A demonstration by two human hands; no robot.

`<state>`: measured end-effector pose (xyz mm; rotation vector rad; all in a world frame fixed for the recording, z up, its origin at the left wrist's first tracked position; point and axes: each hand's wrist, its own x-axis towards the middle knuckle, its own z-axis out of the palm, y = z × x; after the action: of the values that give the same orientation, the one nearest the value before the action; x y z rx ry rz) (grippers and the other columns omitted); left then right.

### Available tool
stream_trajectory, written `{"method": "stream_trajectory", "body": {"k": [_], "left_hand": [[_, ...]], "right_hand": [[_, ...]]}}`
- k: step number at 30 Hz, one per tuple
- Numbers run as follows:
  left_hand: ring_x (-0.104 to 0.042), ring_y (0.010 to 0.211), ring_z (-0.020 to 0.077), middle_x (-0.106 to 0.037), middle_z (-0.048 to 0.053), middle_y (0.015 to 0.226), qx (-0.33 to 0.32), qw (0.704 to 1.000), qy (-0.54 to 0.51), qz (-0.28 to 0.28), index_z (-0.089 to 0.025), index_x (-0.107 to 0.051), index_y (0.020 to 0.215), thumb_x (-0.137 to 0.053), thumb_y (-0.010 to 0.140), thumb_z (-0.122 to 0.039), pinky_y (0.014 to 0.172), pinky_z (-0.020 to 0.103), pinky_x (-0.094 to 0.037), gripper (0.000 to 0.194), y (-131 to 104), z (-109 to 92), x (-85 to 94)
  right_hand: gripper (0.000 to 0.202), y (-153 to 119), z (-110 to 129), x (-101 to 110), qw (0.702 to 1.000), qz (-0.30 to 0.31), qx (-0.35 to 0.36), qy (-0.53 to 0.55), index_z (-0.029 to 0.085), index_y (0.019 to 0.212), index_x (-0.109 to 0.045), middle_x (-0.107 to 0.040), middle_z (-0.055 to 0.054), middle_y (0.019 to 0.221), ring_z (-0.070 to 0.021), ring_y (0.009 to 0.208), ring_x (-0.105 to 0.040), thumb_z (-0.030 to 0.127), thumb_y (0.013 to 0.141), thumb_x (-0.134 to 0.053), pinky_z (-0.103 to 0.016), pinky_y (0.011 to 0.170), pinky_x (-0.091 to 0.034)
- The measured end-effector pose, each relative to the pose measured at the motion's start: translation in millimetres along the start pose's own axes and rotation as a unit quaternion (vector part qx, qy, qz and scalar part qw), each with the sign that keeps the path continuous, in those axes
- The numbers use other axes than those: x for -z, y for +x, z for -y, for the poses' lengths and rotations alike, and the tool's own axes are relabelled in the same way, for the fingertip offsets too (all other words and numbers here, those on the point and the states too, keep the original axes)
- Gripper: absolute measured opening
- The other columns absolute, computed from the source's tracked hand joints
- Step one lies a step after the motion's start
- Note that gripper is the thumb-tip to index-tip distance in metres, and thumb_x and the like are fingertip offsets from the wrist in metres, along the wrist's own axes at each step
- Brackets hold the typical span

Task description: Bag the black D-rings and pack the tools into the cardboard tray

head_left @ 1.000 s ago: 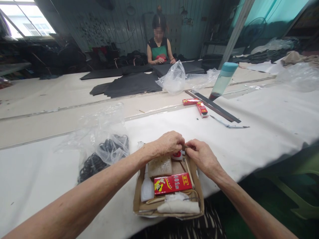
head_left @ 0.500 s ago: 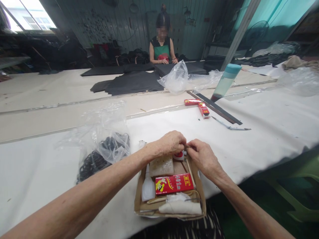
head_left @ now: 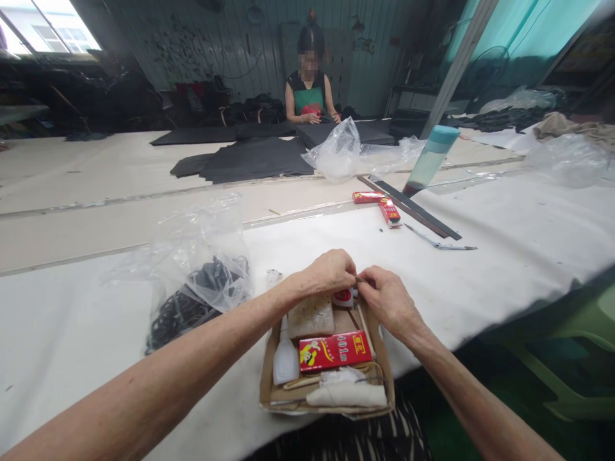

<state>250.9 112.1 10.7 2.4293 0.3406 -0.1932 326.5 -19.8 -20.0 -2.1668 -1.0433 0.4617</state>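
Observation:
My left hand (head_left: 334, 272) and my right hand (head_left: 387, 298) meet above the far edge of a cardboard tray (head_left: 390, 378). The fingers of both are pinched together, nearly touching, on something small and brownish that I cannot make out. Below them in the tray lie a white bottle with a red label (head_left: 343, 298), a pale block (head_left: 312, 317), a red box (head_left: 335, 351), a translucent squeeze bottle (head_left: 286, 362) and a white roll (head_left: 346, 395).
A plastic bag of black cords (head_left: 192, 301) lies left. Beyond are red boxes (head_left: 390, 212), tweezers (head_left: 439, 244), dark strips (head_left: 418, 208), a teal-lidded bottle (head_left: 432, 157) and black sheets (head_left: 259, 159). A person (head_left: 310, 99) sits across the table.
The whole view has shifted slightly. Both hands stay pinched together over the tray's far edge, in almost the same pose.

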Motion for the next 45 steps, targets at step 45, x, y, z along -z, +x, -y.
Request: {"method": "stream_trajectory", "body": {"k": [45], "left_hand": [[-0.037,0.049,0.0091,-0.041,-0.005,0.047,-0.014,0.998,-0.065,0.022,-0.01,-0.063,0.062,-0.046,0.058,-0.016,0.046,0.021,-0.026,0.019,7,6,-0.7]], "right_hand": [[0.019,1,-7,-1,0.999,-0.01,-0.02,0.031,0.018,0.071,-0.067,-0.065,-0.004,0.074,-0.0161,0.068,-0.054,0.023,0.071,-0.049,-0.026,0.061,-0.039]]}}
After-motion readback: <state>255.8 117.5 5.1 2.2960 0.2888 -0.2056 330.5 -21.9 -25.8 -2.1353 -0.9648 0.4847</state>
